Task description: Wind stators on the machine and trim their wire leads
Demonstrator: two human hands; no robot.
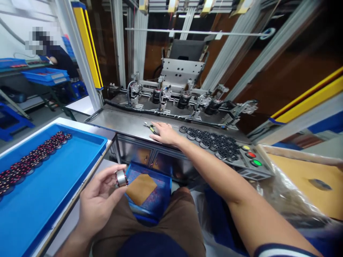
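Note:
Between the thumb and fingers of my left hand (100, 200) is a metal stator (121, 177), a short silvery cylinder with dark and red edges, held above my lap. My right hand (165, 134) reaches forward over the metal ledge (120, 123), palm down. Its fingers touch or lie over small cutters (150, 127) with dark and yellowish handles; whether they grip them is hard to tell. Right of that hand, many black plastic rings (214, 141) are piled on the ledge.
A blue tray (61, 178) with rows of stators stands at left. Behind the ledge is a machine with several fixtures (184, 100). Buttons (251, 155) and an open box (308, 171) are at right. A blue bin (163, 200) sits below. A person (61, 57) works far left.

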